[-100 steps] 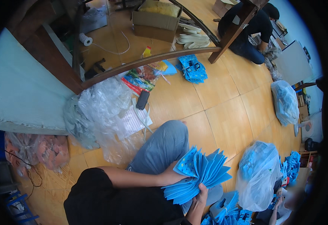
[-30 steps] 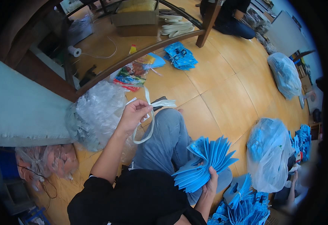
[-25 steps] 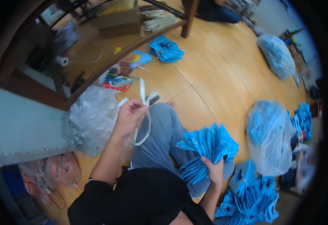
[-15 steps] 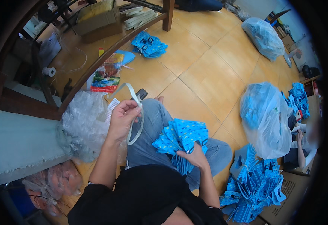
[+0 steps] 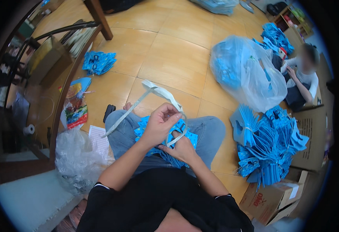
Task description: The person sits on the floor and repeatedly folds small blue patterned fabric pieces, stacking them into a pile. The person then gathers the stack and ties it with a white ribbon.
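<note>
Over my lap, my left hand (image 5: 161,125) pinches a pale white strap (image 5: 132,108) between thumb and fingers. The strap loops up above the hand and one end hangs out to the left. Its other part curves down beside my right hand (image 5: 183,149). That right hand is closed on a fanned stack of blue printed flat pieces (image 5: 142,127) resting on my crossed legs. Both hands are close together, the left just above the stack and partly covering it.
Tied blue bundles (image 5: 268,143) are heaped at right, near a cardboard box (image 5: 264,203) and a clear plastic bag (image 5: 247,73) of blue pieces. Another person (image 5: 303,77) sits beyond. A blue bundle (image 5: 99,62), crumpled plastic (image 5: 76,158) and a wooden table leg (image 5: 99,19) are at left.
My left hand has brought the strap rightward, over to the blue stack and my right hand. The view has turned to the right, showing more of the seated person.
</note>
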The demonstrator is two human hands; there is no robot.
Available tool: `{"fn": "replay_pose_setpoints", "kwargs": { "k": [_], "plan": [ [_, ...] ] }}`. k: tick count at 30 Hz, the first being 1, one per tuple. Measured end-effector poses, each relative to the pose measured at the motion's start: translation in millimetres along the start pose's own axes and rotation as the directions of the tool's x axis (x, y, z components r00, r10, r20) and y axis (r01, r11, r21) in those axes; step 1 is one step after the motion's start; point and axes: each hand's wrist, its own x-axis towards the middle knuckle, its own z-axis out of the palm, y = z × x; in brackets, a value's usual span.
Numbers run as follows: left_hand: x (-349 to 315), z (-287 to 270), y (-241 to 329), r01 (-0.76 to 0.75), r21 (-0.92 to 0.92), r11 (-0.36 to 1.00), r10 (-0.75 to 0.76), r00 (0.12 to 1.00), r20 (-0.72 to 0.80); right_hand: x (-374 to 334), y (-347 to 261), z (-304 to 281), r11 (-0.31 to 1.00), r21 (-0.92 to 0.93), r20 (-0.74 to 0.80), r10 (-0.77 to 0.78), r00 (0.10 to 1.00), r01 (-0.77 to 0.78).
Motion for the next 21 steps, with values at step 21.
{"fn": "replay_pose_setpoints", "kwargs": {
  "k": [21],
  "plan": [
    [-6,-11,-49,0.22,-0.04,0.975,-0.223,0.961,-0.166,-32,27,-30,0.569,0.822,-0.132,0.197,0.971,-0.004]
  ]
}}
